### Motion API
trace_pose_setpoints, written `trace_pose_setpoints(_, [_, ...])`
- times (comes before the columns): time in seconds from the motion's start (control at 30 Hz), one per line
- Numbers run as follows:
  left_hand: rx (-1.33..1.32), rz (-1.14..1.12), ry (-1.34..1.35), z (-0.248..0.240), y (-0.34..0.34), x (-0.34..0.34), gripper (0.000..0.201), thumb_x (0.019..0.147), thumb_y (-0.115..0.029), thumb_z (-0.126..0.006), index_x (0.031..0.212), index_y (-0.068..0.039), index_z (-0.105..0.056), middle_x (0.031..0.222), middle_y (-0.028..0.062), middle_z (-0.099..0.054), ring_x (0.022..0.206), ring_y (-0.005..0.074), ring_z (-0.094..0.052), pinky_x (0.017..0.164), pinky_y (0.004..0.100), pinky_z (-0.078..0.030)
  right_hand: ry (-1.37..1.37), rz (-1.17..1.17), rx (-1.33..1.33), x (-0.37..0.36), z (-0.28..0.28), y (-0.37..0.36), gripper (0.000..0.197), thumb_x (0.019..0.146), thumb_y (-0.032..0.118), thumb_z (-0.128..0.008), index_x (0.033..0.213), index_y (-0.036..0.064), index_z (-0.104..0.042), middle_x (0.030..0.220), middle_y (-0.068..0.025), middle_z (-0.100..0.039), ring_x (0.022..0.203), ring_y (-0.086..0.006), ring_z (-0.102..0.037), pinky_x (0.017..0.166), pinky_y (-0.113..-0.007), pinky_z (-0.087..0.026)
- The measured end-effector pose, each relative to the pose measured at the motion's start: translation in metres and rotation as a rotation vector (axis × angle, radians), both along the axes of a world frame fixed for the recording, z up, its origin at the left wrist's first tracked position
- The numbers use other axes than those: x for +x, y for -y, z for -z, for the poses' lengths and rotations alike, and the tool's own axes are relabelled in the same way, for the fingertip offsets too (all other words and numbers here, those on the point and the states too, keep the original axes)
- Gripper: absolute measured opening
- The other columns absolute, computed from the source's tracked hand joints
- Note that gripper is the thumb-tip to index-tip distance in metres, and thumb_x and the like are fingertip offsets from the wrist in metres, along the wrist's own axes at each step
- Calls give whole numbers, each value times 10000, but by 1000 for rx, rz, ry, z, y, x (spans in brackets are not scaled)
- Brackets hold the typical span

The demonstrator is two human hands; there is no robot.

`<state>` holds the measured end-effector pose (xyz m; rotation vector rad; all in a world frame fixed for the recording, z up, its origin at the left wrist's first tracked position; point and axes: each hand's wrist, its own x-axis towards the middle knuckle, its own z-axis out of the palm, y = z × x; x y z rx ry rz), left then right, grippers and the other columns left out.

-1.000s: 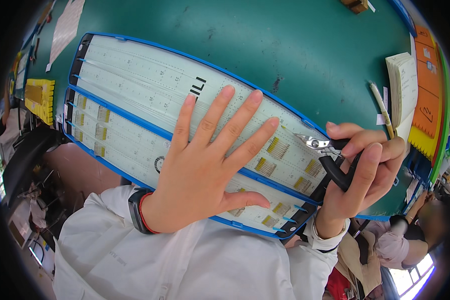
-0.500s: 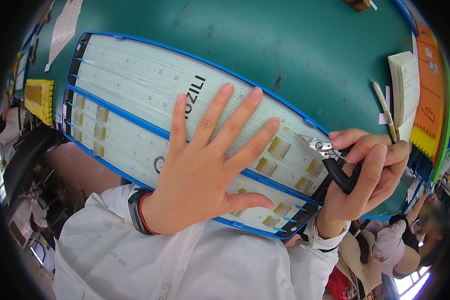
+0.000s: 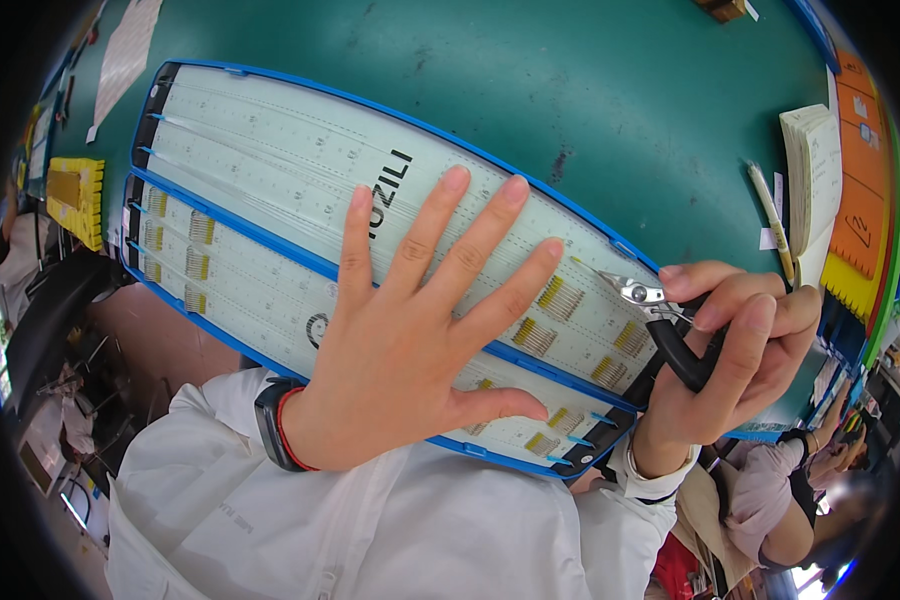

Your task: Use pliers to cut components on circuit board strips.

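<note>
One open, blue-rimmed case (image 3: 270,120) with pale panels lies beneath the left hand (image 3: 405,350), reaching out past it on both sides, on the green tabletop (image 3: 570,110). We record this hand as flat, back uppermost, fingers spread wide, grasping nothing that we can see; whether its fingertips press on the panel we cannot tell. We note a dark watch (image 3: 273,425) at its wrist. The right hand (image 3: 740,385) grasps small pliers (image 3: 643,293) by their black handles, metal nose pointing leftward to near the left index fingertip. There we observe a thin yellow piece (image 3: 577,262); we cannot tell if the nose grips it. Between the two hands we find clusters of fine, yellow-topped wires (image 3: 562,297) on the panel; more sit left of the left hand. Beyond the right hand we log a pen (image 3: 769,218) just beside a notebook (image 3: 812,185).
</note>
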<state>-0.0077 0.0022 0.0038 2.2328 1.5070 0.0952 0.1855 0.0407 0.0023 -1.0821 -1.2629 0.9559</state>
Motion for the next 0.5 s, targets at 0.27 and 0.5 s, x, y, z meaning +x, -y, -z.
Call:
trace_pose_setpoints(0.27, [6, 4, -10, 1, -1, 2, 921, 640, -792, -495, 1370, -231, -479, 1493, 137, -314, 1376, 383, -250, 1050, 663, -69, 13, -26, 16, -1, -1, -1, 193, 956, 109, -446, 843, 52, -300, 679, -114, -485, 664, -277, -619, 688, -415, -543])
trace_pose_setpoints(0.5, [29, 3, -30, 2, 0, 3, 928, 639, -804, -481, 1364, -226, -487, 1485, 141, -328, 1367, 385, -269, 1059, 652, -72, 53, -53, 13, 1, -1, -1, 162, 971, 100, -386, 835, 54, -309, 687, -118, -482, 692, -280, -620, 704, -420, -544])
